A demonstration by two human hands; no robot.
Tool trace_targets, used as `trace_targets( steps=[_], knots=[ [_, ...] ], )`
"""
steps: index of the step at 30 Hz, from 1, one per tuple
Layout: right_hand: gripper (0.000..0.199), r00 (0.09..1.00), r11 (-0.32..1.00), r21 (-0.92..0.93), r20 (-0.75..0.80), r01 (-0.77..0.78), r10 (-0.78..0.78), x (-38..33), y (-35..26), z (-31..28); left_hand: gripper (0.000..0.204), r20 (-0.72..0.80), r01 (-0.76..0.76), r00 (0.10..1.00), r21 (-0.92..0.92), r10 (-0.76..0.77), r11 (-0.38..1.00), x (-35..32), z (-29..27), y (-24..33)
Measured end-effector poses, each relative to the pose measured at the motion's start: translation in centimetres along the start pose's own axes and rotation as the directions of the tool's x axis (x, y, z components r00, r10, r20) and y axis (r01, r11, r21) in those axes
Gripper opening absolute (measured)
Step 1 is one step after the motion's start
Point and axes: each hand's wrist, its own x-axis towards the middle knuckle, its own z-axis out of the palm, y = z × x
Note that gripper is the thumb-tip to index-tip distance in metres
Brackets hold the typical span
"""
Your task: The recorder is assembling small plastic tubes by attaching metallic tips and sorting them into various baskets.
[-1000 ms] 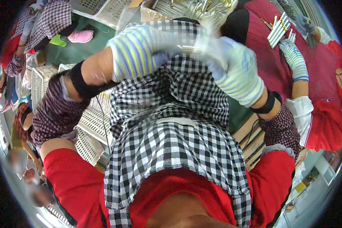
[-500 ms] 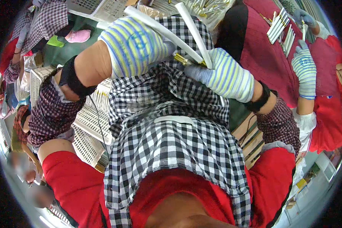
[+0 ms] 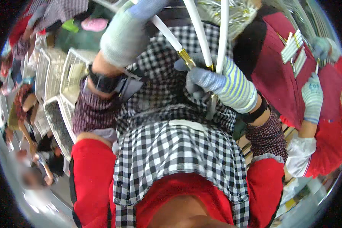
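My right hand [image 3: 228, 81], in a striped knit glove with grey fingertips, is closed round two white rods [image 3: 196, 30] with gold-coloured metal fittings. They stick up past its fingers. Below that hand, a gold fitting leads to a blurred grey, tuft-like end [image 3: 212, 108]. My left hand [image 3: 127, 34], gloved and smeared by motion, is raised at the upper left, its fingers closed on the upper part of another white rod [image 3: 167, 35]. That rod slants down to the right, and its gold metal end [image 3: 186, 57] meets the right fingertips.
White plastic crates [image 3: 70, 72] stand at my left. A heap of similar rods [image 3: 228, 17] lies ahead. On the right, a co-worker's gloved hand [image 3: 312, 98] works over a dark red cloth [image 3: 271, 72] bearing several white rods [image 3: 292, 47]. Other people are at the far left.
My left hand has risen and turned, with its rod now slanting down into the right fingertips. The right hand has moved slightly down, its rods more upright. The whole view has shifted.
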Motion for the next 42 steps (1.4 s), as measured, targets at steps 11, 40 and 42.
trace_targets(
  steps=[11,40,42],
  knots=[
    [0.027,0.985,0.978,-0.181,0.156,0.1,-0.072,1.7,6.1,2.2,0.034,0.532,0.499,0.824,-0.515,-0.197,0.697,-6.6,7.8,-3.0],
    [0.03,0.979,0.764,-0.636,-0.06,0.112,-0.194,3.7,-0.8,7.2,0.021,-0.444,0.175,0.149,-0.867,-0.883,0.466,-34.0,1.1,-33.5],
    [0.026,0.961,0.834,-0.55,-0.199,0.054,-0.194,3.3,0.5,6.7,0.026,-0.558,0.619,0.387,-0.432,-0.734,0.656,-28.7,1.1,-31.0]
  ],
)
